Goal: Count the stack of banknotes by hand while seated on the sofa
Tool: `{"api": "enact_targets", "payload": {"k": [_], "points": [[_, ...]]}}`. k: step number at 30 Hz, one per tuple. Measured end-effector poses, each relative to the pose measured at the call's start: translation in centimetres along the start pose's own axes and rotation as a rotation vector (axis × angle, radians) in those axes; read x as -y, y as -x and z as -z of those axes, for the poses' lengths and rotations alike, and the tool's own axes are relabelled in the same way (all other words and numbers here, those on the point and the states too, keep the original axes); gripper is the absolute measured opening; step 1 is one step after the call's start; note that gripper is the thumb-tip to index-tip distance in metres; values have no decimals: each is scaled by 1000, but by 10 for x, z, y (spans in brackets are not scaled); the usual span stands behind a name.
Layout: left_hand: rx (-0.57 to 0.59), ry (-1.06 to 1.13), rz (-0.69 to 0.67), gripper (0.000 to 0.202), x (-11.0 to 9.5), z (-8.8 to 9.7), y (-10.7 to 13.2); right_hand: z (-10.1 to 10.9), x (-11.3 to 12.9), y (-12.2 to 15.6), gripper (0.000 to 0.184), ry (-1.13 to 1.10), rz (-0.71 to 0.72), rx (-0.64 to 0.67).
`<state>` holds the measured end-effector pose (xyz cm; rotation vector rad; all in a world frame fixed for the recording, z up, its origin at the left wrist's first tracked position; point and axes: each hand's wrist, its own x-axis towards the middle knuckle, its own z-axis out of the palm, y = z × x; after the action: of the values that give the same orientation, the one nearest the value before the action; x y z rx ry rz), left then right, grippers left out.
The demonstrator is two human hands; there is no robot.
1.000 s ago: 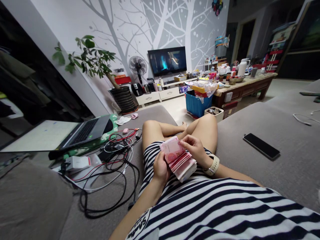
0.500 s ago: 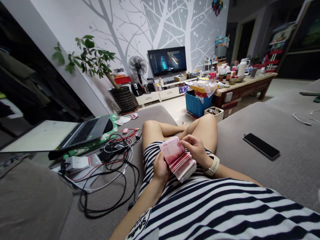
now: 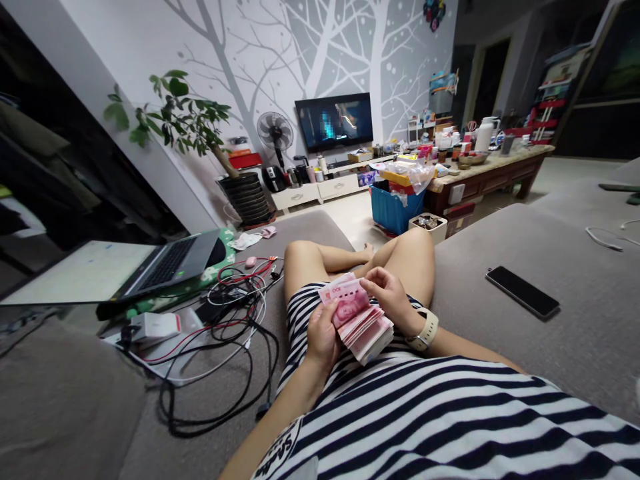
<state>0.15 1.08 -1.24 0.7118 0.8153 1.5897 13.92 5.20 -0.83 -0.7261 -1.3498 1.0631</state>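
Fanning yuan banknotes (image 3: 357, 319) beside tangled cables (image 3: 260, 313)

Ahead of us rises a wall painted with grey-and-white bare trees (image 3: 320, 47). A low white TV cabinet (image 3: 310, 188) holds a lit television (image 3: 333, 123), with a pedestal fan (image 3: 275, 131) and potted plant (image 3: 185, 120) beside it. A wooden coffee table (image 3: 485, 170) stands on the pale floor (image 3: 355, 217), and a grey sofa (image 3: 550, 280) runs along our right.

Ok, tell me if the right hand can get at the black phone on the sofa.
Probably yes: the right hand is busy on the banknotes, but only bare grey sofa cushion lies between it and the phone, off to its right.
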Motion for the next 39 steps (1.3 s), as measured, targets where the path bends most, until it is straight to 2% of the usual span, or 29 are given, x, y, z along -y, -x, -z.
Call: {"api": "enact_targets", "payload": {"k": [8,14,25,30,34,39], "points": [[30,-19,8,34,0,0,0,1,-1,0,30,62,-8,14],[-86,40,-49,22,4,3,-6,-1,5,2,32,43,4,7],[-93,-3,-49,17,2,1,-4,-2,11,5,27,-17,44,38],[-72,1,-53,17,3,3,-6,-2,13,6,26,-77,60,54],[-57,19,-37,20,3,4,-7,-2,12,5,31,-104,1,87],[7,18,-14,27,-1,0,-2,-2,8,1,31,-65,29,7]]}}
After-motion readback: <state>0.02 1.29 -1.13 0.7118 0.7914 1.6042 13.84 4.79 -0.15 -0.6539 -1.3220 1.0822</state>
